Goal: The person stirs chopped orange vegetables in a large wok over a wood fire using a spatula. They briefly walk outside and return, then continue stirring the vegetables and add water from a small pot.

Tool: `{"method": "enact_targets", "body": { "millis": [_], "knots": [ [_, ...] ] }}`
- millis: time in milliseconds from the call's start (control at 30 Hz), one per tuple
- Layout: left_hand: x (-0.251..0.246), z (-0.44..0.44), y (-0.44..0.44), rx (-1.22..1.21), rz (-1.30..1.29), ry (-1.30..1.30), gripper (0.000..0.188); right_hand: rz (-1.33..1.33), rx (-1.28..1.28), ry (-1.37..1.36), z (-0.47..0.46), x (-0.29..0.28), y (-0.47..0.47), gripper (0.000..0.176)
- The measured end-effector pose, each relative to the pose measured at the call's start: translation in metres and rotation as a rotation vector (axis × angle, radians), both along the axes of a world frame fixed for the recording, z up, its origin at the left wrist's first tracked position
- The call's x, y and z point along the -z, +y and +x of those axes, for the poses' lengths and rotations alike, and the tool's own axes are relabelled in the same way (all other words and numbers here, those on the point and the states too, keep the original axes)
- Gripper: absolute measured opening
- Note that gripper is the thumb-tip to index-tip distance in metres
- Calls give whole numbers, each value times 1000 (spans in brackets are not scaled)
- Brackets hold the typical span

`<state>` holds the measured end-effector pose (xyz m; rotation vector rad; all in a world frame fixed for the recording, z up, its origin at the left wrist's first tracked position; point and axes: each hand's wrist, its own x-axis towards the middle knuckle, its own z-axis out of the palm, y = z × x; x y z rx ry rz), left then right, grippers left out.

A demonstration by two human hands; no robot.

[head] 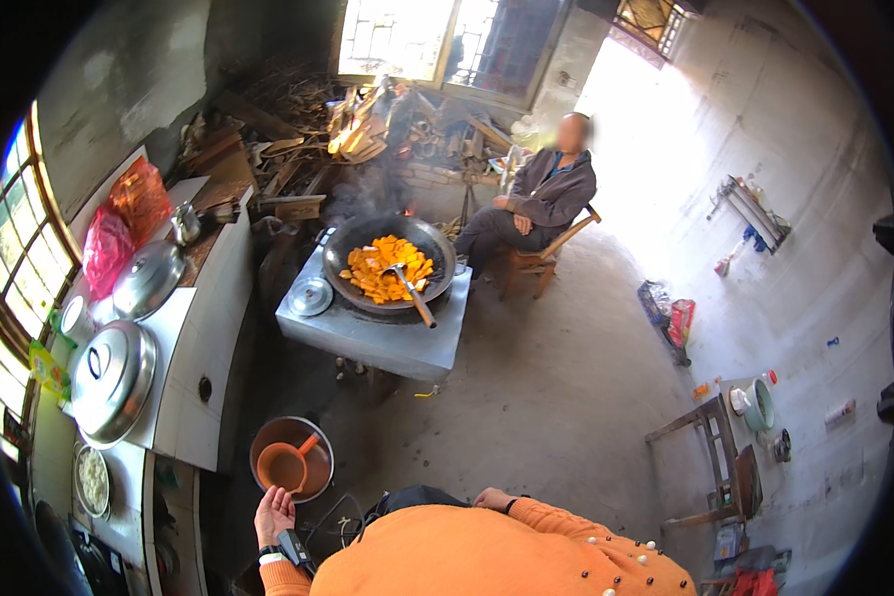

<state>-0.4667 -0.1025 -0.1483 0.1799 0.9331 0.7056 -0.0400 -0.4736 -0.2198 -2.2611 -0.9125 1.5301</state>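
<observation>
My left hand (274, 515) is palm up with its fingers apart, just below an orange plastic dipper (281, 466) that rests in a round basin (320, 488); whether the fingertips touch the dipper I cannot tell. By the front of my orange sweater lies my right hand (494, 499), partly hidden, its fingers hard to make out. Farther ahead, a large wok (447, 249) stands on a metal-topped stove (387, 344). Orange chunks of food (376, 264) fill its middle, and a ladle (417, 298) leans in it with the handle over the rim. A small round lid (311, 296) lies on the stove's left corner.
Left, a tiled counter (182, 357) holds large metal lids (114, 380), plastic bags (108, 249) and a bowl of white food (92, 480). Beyond the stove, a person (551, 194) sits on a wooden chair (540, 261) near piled firewood (290, 149). Another chair (708, 462) stands at right.
</observation>
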Motion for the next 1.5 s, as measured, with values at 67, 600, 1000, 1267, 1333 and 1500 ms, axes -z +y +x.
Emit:
{"method": "enact_targets", "body": {
  "millis": [67,600,1000,1267,1333,1500],
  "knots": [
    [0,5,-1,-6,-21,37,25,-169,90,28,1,-1,-1,25],
    [-14,17,-3,26,-44,15,30,-18,11,-78,1,-10,-7,23],
    [-17,-87,-61,-174,2,76,36,-211,-79,-8,-15,-31,100,25],
    [-4,-132,-128,-323,-52,112,35,-63,-488,-123,-23,-22,231,26],
    [-5,-133,-148,-348,-62,144,35,-60,-595,-155,-28,-8,260,25],
    [-14,-128,-190,-398,-140,272,35,-77,-814,-227,-56,41,360,27]
  ]
}}
